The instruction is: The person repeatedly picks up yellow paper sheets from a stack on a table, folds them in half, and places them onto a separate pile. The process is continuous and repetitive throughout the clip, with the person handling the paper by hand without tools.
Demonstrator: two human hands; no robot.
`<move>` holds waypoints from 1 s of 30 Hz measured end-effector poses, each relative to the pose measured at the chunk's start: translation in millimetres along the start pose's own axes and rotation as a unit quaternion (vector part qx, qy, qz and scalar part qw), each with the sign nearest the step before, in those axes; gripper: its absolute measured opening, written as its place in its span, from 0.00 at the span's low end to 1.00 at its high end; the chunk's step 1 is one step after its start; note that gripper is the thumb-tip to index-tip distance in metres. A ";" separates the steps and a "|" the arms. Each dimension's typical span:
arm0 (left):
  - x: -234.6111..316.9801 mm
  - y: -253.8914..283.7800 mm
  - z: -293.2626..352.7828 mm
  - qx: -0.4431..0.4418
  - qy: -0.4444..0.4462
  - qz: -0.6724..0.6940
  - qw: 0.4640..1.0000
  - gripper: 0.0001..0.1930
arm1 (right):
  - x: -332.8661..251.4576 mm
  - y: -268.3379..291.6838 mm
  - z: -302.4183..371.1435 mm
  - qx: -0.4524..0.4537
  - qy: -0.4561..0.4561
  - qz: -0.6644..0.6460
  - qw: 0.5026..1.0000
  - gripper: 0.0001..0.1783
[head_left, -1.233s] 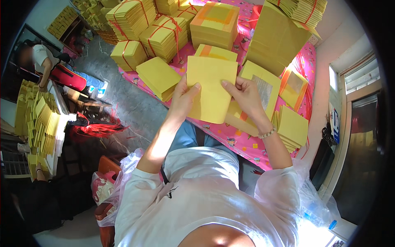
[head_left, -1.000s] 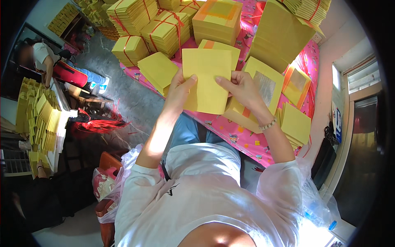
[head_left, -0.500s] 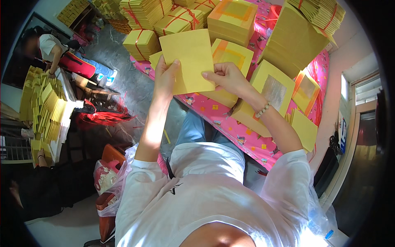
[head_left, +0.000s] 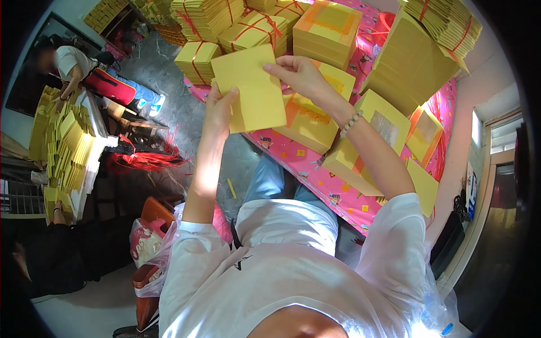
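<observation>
Left hand [head_left: 222, 108] and right hand [head_left: 301, 78] pinch between their fingers opposite edges of a flat yellow paper piece [head_left: 251, 93], upper centre of the frame; red-tied yellow stacks [head_left: 248, 35] stand behind

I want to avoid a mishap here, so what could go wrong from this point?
The yellow paper is held near its edges by the thumbs and fingers of the left hand and right hand, so it might bend or slip if either grip loosens. The red-tied bundle sits high on a tall yellow stack, and might slide off if bumped.
</observation>
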State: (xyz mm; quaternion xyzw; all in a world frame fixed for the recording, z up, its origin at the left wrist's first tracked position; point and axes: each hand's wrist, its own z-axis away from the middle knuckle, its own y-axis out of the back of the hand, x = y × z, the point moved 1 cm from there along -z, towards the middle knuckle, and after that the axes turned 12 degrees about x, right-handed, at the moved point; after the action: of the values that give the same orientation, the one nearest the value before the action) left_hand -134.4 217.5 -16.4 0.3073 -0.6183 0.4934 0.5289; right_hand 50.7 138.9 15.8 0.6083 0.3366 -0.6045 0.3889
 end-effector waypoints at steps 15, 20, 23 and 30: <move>-24.5 39.9 -48.0 0.026 0.138 0.021 0.990 0.18 | 38.7 29.6 1.4 0.016 0.059 0.142 0.988 0.13; -80.1 55.4 -64.0 0.077 0.127 0.013 0.989 0.17 | 60.1 53.1 15.7 0.016 0.104 0.301 0.948 0.13; -94.6 59.8 -59.5 0.109 0.175 0.000 0.979 0.16 | 63.5 58.7 31.2 -0.007 0.147 0.384 0.911 0.14; -112.6 77.5 -74.8 0.065 0.205 -0.062 0.975 0.15 | 37.5 58.0 76.5 -0.036 0.171 0.528 0.831 0.20</move>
State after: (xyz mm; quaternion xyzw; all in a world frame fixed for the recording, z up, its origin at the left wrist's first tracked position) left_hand -149.7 296.6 -149.8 0.2712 -0.4430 0.5512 0.6530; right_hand 67.2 42.0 -15.2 0.7727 0.0462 -0.1808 0.6067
